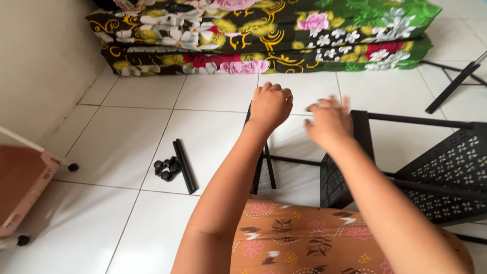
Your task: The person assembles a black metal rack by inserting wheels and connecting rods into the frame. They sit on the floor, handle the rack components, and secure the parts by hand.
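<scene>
Both hands (271, 105) (328, 121) on black frame (361, 133)

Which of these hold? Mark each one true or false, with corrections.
1. The left hand is closed in a fist over a black rod. True.
2. The loose black tubes lie on a wooden table. False: they lie on the white tile floor.
3. Small black caps sit beside those tubes. True.
4. The folded floral mattresses are plain blue. False: green, dark and flowered.
5. The right hand is by the black perforated rack. True.
</scene>
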